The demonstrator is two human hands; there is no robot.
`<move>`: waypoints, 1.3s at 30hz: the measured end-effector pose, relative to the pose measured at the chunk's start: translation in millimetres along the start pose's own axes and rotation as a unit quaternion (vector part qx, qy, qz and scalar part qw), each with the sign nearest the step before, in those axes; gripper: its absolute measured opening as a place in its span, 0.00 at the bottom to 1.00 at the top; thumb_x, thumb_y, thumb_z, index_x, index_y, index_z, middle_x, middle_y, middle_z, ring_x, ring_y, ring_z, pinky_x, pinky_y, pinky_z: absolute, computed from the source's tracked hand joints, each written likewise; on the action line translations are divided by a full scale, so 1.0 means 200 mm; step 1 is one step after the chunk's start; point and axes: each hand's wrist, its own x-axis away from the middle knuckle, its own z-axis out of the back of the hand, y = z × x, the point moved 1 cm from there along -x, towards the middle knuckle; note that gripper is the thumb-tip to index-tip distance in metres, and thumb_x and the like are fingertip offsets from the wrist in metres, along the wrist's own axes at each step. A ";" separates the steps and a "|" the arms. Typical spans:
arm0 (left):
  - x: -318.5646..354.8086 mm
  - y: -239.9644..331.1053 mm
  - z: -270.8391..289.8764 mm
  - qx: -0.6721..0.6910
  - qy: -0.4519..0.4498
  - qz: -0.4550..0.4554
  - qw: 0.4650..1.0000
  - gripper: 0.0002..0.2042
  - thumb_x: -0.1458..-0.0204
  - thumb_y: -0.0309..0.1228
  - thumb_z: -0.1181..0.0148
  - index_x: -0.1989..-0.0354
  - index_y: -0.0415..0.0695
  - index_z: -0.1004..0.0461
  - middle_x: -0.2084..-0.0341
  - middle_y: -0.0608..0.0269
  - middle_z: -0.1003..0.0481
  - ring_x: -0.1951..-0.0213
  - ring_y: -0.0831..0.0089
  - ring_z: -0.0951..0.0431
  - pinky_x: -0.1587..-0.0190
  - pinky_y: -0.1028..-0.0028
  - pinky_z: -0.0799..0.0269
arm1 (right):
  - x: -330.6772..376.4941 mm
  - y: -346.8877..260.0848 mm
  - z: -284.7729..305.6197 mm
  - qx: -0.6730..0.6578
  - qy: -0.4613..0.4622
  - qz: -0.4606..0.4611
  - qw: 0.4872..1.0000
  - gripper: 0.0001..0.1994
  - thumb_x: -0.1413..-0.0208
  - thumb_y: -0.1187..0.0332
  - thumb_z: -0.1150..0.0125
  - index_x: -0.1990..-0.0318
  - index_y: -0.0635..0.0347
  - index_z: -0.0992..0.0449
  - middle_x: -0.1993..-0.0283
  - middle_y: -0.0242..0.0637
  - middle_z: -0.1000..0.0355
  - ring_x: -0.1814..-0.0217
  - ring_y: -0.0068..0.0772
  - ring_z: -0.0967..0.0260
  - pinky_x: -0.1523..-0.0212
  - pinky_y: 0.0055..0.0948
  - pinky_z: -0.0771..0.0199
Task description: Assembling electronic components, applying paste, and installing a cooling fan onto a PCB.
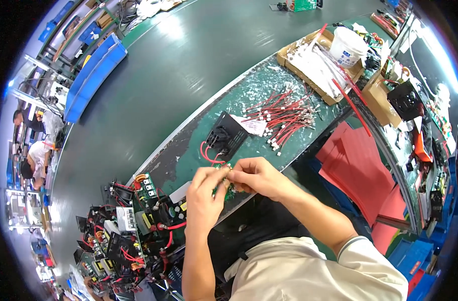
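Close in, the person's left hand [204, 195] and right hand [256, 178] meet over a small green board [230, 194] at the table's near edge; both grips are narrow, fingers closed around it, though they hide just what is pinched. Smooth red leads [202, 148] run from the black panel [234, 138], a flat plate lying just beyond, down toward the hands. I'd judge this piece partway along: the leads are on the panel, while board and panel lie apart. To the left, boards [126, 220] with ribbed metal and glossy plastic parts pile up (whether finished, I can't tell). Past the panel, thin loose wires [289, 113] with white plugs fan over the scuffed, flaked table [229, 103]; then comes a shallow cardboard tray [334, 98] with a round white tub [347, 47], and, across the shiny floor [153, 65], a long blue bin [96, 75].
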 end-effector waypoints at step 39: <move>-0.08 -0.04 -0.02 -0.061 0.070 0.040 0.995 0.09 0.55 0.19 0.39 0.65 0.41 0.20 0.72 0.60 0.27 0.71 0.65 0.25 0.67 0.70 0.30 | -0.03 -0.12 -0.03 0.265 0.153 0.152 0.940 0.13 0.43 0.72 0.42 0.59 0.66 0.40 0.73 0.55 0.29 0.70 0.58 0.28 0.72 0.42 0.31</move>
